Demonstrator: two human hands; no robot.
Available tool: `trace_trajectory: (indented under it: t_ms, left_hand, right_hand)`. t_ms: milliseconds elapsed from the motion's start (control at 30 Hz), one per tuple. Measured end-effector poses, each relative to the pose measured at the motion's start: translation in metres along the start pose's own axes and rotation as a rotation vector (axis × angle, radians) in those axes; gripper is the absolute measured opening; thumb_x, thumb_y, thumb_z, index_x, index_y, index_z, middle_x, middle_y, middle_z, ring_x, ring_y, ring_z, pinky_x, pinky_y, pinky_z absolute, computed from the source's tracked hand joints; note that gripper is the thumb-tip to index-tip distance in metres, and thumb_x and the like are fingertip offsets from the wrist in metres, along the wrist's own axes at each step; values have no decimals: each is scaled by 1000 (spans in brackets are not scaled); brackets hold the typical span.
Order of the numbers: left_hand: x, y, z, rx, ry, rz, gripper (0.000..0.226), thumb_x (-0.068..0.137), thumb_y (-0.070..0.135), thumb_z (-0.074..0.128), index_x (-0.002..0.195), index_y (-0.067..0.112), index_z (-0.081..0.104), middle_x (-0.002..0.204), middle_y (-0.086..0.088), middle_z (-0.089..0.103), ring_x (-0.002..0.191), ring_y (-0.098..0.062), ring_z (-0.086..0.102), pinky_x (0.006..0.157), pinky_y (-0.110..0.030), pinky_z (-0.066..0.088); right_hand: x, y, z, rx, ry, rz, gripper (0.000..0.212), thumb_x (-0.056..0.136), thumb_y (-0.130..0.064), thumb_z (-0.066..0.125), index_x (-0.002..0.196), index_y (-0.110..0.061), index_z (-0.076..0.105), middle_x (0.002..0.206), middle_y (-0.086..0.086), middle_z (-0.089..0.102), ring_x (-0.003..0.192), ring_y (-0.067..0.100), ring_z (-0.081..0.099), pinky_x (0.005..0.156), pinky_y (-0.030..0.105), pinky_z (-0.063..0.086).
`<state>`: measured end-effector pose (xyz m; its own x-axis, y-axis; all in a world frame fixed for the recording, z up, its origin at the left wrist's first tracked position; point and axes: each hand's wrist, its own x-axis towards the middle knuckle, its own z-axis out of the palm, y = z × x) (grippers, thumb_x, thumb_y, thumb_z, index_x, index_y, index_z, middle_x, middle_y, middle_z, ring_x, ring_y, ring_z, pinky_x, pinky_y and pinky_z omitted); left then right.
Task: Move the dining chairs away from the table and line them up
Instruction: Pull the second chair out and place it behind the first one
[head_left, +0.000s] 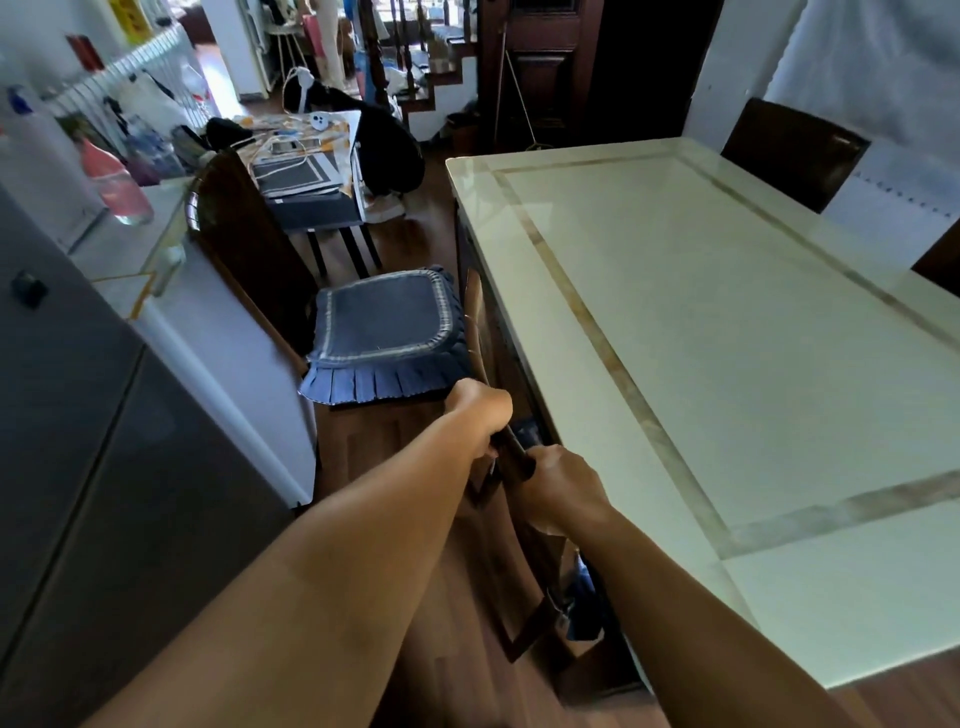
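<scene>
Both hands closed round the dark top rail of the near chair (511, 457), backrest edge-on against the table's long side. Left hand (480, 410) wrapped over the rail farther along, knuckles up; right hand (558, 486) clenched on the rail's near end, thumb side toward the table (727, 322). Chair mostly tucked under the cream tabletop, with a bit of blue cushion showing below the rail. Second chair (249, 234) already clear of the table, standing out in the aisle to the left, backrest toward a white counter (171, 291), its seat under a blue frilled cushion (384, 332) just beyond the left hand. Third chair (792, 156) across the table at the far right, dark back rising above the top's edge, pushed in. Corner of another dark back at the right edge of the view. Grey cabinet (78, 441) at near left, cluttered side table (311, 161) farther back, dark wood floor (405, 244) between.
</scene>
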<state>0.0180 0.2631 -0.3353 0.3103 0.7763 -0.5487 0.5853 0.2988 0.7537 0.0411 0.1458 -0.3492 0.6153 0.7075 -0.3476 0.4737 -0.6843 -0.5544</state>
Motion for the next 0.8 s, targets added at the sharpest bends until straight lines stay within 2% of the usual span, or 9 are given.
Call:
trace_trajectory:
  t_ms: [200,333,400,500,600,733,800]
  left_hand:
    - [1,-7,-15,15,54,32,12,80,2,51,91,6,54,83,-15,60,72,-35,64,58,-49,60]
    - [5,-19,-38,1,84,42,19,79,5,51,98,6,57,88,-15,61,77,-35,64,64,-49,60]
    - [7,-24,-52,2,99,65,25,79,7,52,102,6,59,91,-14,62,79,-31,62,69,-40,58]
    - [9,-31,-82,21,119,100,32,77,8,54,108,5,61,97,-13,63,79,-27,58,63,-30,46]
    - [12,-40,-117,41,159,103,35,76,8,54,110,4,62,105,-15,65,86,-30,59,68,-32,46]
    - [13,-57,-168,76,206,88,36,76,7,53,111,4,61,104,-16,64,92,-34,59,80,-37,52]
    - [12,-68,-195,69,220,67,38,77,5,53,115,3,58,103,-15,63,92,-33,58,80,-36,51]
  right_hand:
    - [-7,-9,10,14,15,-58,7,84,-21,55,84,-22,63,72,1,63,63,15,60,51,26,46]
    - [-16,-28,23,12,0,-97,15,81,-17,52,90,-20,65,78,3,65,71,23,61,58,29,42]
    - [-20,-38,30,24,-3,-124,16,79,-16,52,89,-19,64,77,3,63,71,23,58,58,28,40]
    - [-26,-64,47,50,8,-168,10,83,-24,52,84,-19,61,71,-1,56,66,20,52,54,28,34]
    - [-34,-93,67,76,-12,-199,14,82,-26,51,83,-15,60,70,-1,53,71,24,55,55,29,35]
    - [-48,-134,98,140,-99,-243,23,78,-28,52,88,-8,60,83,9,63,84,31,62,65,33,44]
    - [-55,-153,116,144,-139,-258,18,80,-27,55,87,-10,57,85,9,63,85,30,62,66,32,40]
